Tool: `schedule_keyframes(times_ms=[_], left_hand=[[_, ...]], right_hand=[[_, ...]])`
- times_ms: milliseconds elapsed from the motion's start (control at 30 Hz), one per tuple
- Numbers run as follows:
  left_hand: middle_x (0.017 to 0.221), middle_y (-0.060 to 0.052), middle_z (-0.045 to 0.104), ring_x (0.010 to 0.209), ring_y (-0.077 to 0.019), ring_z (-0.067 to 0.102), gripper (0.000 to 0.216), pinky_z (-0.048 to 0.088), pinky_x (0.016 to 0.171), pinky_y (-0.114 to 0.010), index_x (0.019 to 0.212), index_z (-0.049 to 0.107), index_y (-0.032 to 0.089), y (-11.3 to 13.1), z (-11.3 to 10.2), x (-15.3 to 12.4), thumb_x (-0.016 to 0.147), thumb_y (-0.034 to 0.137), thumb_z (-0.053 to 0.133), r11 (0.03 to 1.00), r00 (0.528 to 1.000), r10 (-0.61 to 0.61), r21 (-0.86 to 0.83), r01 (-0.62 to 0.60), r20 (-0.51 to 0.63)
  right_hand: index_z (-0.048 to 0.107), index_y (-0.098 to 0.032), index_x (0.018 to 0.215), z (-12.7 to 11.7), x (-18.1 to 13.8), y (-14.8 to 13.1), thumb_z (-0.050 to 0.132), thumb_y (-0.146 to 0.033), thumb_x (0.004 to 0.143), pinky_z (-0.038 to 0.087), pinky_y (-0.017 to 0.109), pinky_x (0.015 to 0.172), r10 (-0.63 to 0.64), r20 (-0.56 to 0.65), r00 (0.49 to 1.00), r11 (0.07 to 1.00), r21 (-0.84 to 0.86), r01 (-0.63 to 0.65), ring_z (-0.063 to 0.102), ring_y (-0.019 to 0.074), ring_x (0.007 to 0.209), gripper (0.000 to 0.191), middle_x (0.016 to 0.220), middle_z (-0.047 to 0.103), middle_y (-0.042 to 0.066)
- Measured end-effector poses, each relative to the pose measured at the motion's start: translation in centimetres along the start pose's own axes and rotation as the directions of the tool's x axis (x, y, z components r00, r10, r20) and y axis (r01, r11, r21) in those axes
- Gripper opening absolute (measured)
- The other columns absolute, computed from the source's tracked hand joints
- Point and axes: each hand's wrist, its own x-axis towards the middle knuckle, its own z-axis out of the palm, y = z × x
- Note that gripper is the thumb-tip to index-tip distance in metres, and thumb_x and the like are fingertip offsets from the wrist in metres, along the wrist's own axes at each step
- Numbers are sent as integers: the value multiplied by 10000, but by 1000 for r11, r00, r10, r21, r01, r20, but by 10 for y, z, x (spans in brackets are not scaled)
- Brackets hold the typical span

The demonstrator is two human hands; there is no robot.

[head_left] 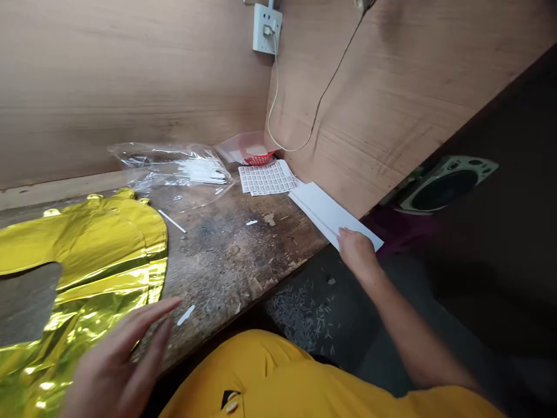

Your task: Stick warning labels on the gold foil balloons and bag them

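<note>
My left hand [117, 363] hovers open at the lower left, fingers stretched out over the edge of a shiny gold foil balloon [82, 273] lying flat on the worn wooden table [230, 255]. A small white strip [185, 315] lies just past its fingertips. My right hand [354, 249] reaches to the table's right edge and rests on the near end of a stack of long white paper sheets [326, 212]; its fingers curl over the stack, and whether they grip it is unclear.
A clear plastic bag with white sticks [191, 171], a sheet of printed labels [267, 178] and a small red basket [260, 158] lie at the back. One white stick [172, 221] lies loose. A wall socket [267, 28] with a white cable hangs above. Wooden partitions enclose the table.
</note>
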Motion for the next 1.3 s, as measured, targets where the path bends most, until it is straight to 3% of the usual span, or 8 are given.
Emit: schedule_keyframes(times_ms=[167, 300, 667, 900, 1000, 1100, 1167, 1300], left_hand=[[950, -58, 747, 854, -252, 697, 258, 554, 763, -349, 965, 716, 259, 62, 86, 51, 830, 423, 569, 924, 953, -48, -349, 156, 298], [958, -92, 745, 856, -240, 684, 332, 529, 756, -324, 1000, 697, 185, 83, 121, 79, 823, 444, 588, 817, 856, -27, -483, 316, 516], [992, -128, 729, 866, -225, 675, 537, 524, 814, -348, 1069, 674, 118, 87, 144, 102, 712, 519, 711, 653, 773, -87, -551, 521, 628], [1362, -158, 547, 1128, -272, 602, 774, 519, 903, -356, 1322, 505, 153, 136, 148, 109, 684, 507, 760, 387, 864, -65, -785, 483, 500], [1154, -121, 687, 1061, -269, 632, 537, 503, 924, -360, 1095, 649, 135, 126, 150, 108, 727, 521, 712, 344, 897, -94, -832, 436, 432], [978, -111, 739, 891, -262, 677, 488, 537, 817, -366, 976, 686, 124, 103, 146, 106, 642, 465, 788, 335, 852, -144, -785, 520, 503], [930, -119, 746, 802, -248, 681, 469, 547, 737, -347, 931, 700, 114, 94, 140, 105, 589, 404, 837, 342, 803, -115, -736, 584, 585], [931, -85, 744, 740, -199, 671, 436, 533, 669, -292, 940, 702, 145, 92, 126, 104, 638, 442, 806, 375, 766, -81, -692, 617, 638]], right_hand=[[723, -104, 949, -8, -3, -3, 429, -268, 939, 490, 323, 647, -2, 17, 1000, 1000, -27, 3, 702, 268, 768, 337, 842, 736, 183], [734, -100, 877, -14, 2, 2, 375, -248, 949, 472, 315, 631, -26, 52, 998, 999, -25, 28, 703, 267, 751, 395, 790, 732, 188], [700, -90, 1077, -10, 6, 11, 398, -86, 872, 493, 332, 773, -17, 16, 1000, 1000, 25, 17, 673, 254, 870, 365, 993, 729, 172], [486, -167, 1387, -51, -62, -63, 353, -119, 922, 482, 504, 900, -53, -356, 933, 951, 267, 155, 579, 315, 1031, 486, 1379, 539, 147], [492, -208, 1381, -61, -94, -95, 448, -234, 927, 484, 501, 947, -202, -305, 931, 830, 452, 328, 554, 319, 1124, 456, 1413, 506, 126], [529, -219, 1334, -56, -87, -88, 562, -391, 885, 460, 514, 999, -2, -293, 956, 706, 677, 209, 508, 333, 1220, 482, 1398, 513, 137], [549, -195, 1296, -46, -65, -73, 607, -446, 849, 532, 471, 889, 111, -127, 986, 472, 880, 61, 626, 293, 1046, 515, 1221, 640, 142], [700, -169, 909, -27, -31, -63, 668, -524, 764, 575, 382, 680, -150, 214, 965, -119, 965, -232, 676, 216, 701, 384, 802, 729, 55]])
